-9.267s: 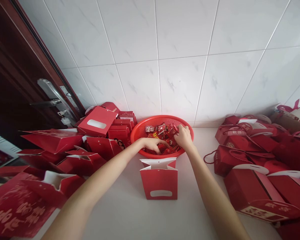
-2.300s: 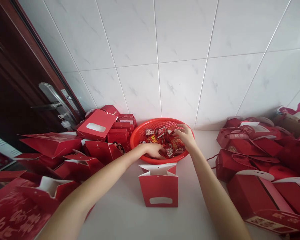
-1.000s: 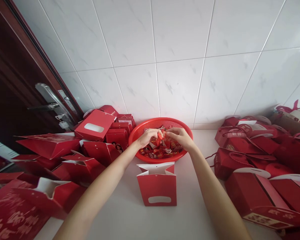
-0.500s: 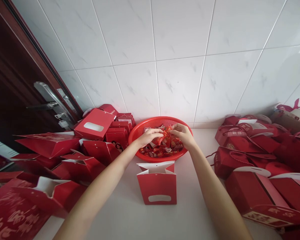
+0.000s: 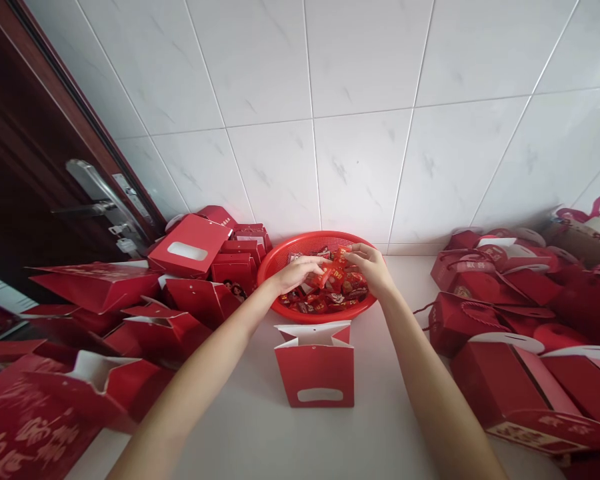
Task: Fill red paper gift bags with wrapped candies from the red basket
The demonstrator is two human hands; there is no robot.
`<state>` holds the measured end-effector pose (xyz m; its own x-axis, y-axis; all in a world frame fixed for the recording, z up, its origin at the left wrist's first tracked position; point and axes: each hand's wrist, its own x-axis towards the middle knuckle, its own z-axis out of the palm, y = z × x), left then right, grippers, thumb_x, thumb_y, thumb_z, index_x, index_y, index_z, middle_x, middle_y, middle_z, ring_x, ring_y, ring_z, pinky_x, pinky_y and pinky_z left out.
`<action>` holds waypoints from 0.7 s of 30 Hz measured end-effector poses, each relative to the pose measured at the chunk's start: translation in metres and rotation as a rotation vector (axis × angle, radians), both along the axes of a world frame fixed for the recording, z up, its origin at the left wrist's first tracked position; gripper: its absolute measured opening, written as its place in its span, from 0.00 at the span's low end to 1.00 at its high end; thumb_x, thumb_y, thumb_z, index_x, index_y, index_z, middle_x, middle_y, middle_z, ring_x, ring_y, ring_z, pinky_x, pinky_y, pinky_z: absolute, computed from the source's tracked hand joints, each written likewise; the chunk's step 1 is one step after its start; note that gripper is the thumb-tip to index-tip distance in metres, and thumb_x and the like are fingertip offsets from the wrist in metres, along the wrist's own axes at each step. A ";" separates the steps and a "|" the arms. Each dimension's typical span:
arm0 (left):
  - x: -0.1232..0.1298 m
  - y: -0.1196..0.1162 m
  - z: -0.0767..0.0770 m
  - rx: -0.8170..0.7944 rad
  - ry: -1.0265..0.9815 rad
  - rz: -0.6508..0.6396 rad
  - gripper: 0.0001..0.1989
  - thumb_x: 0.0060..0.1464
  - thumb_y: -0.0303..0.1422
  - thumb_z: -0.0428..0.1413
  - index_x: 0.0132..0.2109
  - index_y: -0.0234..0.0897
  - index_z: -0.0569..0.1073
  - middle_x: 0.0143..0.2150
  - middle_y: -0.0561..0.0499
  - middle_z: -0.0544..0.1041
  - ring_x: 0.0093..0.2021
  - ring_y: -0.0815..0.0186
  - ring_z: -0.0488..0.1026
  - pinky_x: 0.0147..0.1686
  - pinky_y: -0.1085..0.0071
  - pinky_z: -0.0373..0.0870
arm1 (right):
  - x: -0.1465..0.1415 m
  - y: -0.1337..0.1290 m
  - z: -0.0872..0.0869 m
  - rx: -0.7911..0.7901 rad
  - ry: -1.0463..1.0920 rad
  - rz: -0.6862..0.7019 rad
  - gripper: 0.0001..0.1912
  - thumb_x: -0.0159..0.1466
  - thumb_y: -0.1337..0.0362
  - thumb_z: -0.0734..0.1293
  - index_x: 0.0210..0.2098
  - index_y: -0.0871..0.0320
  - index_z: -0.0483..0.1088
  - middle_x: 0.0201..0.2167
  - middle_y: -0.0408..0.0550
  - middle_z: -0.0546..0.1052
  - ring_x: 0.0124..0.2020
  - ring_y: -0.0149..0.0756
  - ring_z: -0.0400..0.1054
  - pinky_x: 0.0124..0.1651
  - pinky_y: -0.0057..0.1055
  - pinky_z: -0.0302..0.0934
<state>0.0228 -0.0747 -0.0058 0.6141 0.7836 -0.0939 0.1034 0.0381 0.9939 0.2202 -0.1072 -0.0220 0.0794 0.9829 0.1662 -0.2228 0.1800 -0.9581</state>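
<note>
Both my hands are over the red basket [image 5: 325, 319], above its loose wrapped sweets [image 5: 307, 307]. The open red box [image 5: 314, 367] stands upright on the desk [image 5: 285, 443], just on my side of the basket; its mouth faces up, wider from side to side than front to back. It lies below and toward me from the fingers of both hands, and my left hand [image 5: 295, 272] is nearer to it than my right hand [image 5: 373, 268].

Fingers, left: bent over a red packet [image 5: 324, 274], apparently gripping it; the thumb is largely hidden. The packet slants toward the other hand. Fingers, right: drawn together on the upper end of a second packet [image 5: 341, 256], which appears to hang lengthwise. Whether the two packets are joined, I cannot tell.

Further red cartons [image 5: 193, 247] are stacked to my left; handled gift boxes [image 5: 510, 393] are grouped to my right.
</note>
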 end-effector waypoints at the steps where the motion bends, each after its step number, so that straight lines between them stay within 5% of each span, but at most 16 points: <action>1: 0.000 -0.001 0.000 0.020 0.013 -0.002 0.19 0.48 0.27 0.57 0.49 0.31 0.80 0.28 0.50 0.79 0.32 0.64 0.75 0.36 0.69 0.70 | 0.000 0.000 0.000 -0.002 0.000 0.000 0.17 0.45 0.55 0.76 0.27 0.56 0.70 0.26 0.43 0.76 0.30 0.34 0.70 0.35 0.32 0.66; 12: -0.003 -0.001 0.001 0.164 0.088 -0.001 0.19 0.49 0.29 0.64 0.50 0.34 0.79 0.38 0.49 0.82 0.39 0.64 0.77 0.50 0.63 0.71 | -0.001 -0.004 0.003 -0.029 -0.054 0.058 0.17 0.43 0.57 0.77 0.29 0.57 0.73 0.29 0.47 0.79 0.33 0.37 0.71 0.33 0.32 0.66; 16: -0.002 0.004 -0.003 0.219 0.102 0.100 0.21 0.47 0.30 0.65 0.51 0.32 0.78 0.44 0.44 0.83 0.45 0.59 0.79 0.51 0.62 0.71 | -0.001 -0.003 0.002 -0.045 -0.044 0.001 0.15 0.45 0.57 0.75 0.29 0.57 0.74 0.29 0.46 0.78 0.33 0.36 0.70 0.32 0.30 0.66; 21: 0.001 0.008 -0.009 0.495 0.466 0.310 0.14 0.54 0.27 0.55 0.46 0.32 0.79 0.41 0.45 0.83 0.41 0.60 0.80 0.44 0.67 0.73 | 0.000 -0.002 0.001 -0.084 -0.021 -0.028 0.13 0.47 0.58 0.73 0.30 0.56 0.73 0.29 0.45 0.76 0.31 0.35 0.69 0.31 0.30 0.67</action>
<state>0.0234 -0.0670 -0.0145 0.3410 0.9326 0.1185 0.5755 -0.3068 0.7581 0.2199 -0.1088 -0.0211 0.1043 0.9909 0.0853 -0.1987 0.1048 -0.9744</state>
